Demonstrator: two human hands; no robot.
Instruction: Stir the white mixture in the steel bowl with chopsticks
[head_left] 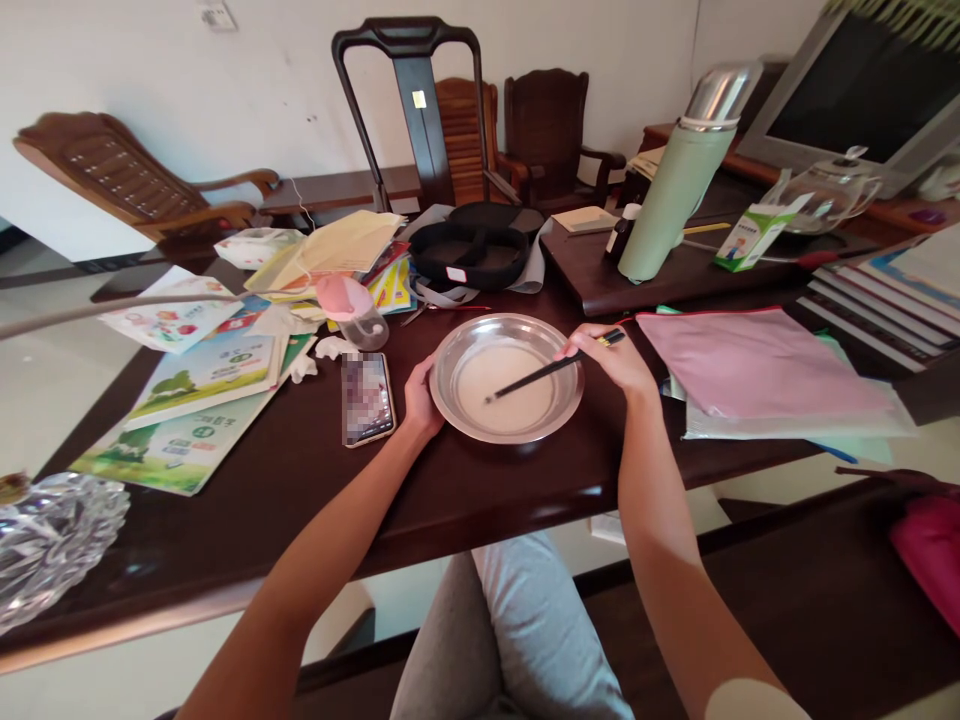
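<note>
A wide, shallow metal bowl (pixel 566 405) rests near the front edge of the dark table, with a pale off-white layer (pixel 487 370) in its bottom; whether that is liquid or fine grain I cannot tell. My left hand (pixel 422 395) grips the bowl's left rim, its fingertips partly hidden by the bowl. Above the right rim, my right hand (pixel 606 355) is closed around black chopsticks (pixel 529 375), which slant down to the left. Their tips reach the pale layer. Just left of my left hand lies a phone (pixel 369 398) with its screen lit and partly blurred.
Booklets (pixel 199 400), crumpled tissue (pixel 330 347) and a pink-lidded cup (pixel 352 310) lie to the left. Behind the bowl sits a black case (pixel 469 255). A tall green thermos (pixel 675 190) stands back right, near a pink pouch (pixel 765 360). A glass dish (pixel 56 550) sits far left.
</note>
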